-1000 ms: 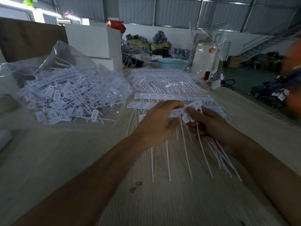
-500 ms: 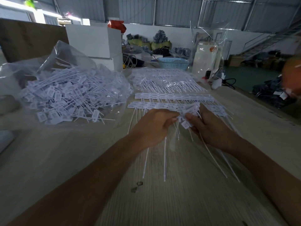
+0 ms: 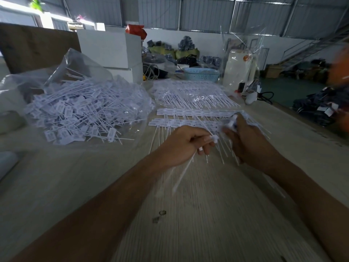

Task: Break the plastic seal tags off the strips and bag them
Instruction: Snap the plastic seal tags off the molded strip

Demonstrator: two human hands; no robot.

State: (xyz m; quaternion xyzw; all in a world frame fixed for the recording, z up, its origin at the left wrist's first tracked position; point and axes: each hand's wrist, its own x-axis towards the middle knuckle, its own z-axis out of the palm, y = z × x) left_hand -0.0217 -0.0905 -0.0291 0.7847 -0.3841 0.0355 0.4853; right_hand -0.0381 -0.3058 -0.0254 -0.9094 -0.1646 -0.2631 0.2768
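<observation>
Head view looks down on my two hands over the table (image 3: 217, 214). My left hand (image 3: 181, 146) has its fingers curled round a few loose tags (image 3: 184, 173) — their thin tails slant down toward me, blurred. My right hand (image 3: 245, 140) grips a strip (image 3: 229, 122) of tags, lifted just above the table. Two more strips (image 3: 188, 112) lie flat just beyond my hands, with a bigger pile (image 3: 192, 93) behind them. Well to the left sits the clear bag (image 3: 83, 61) — heaped with separated tags.
</observation>
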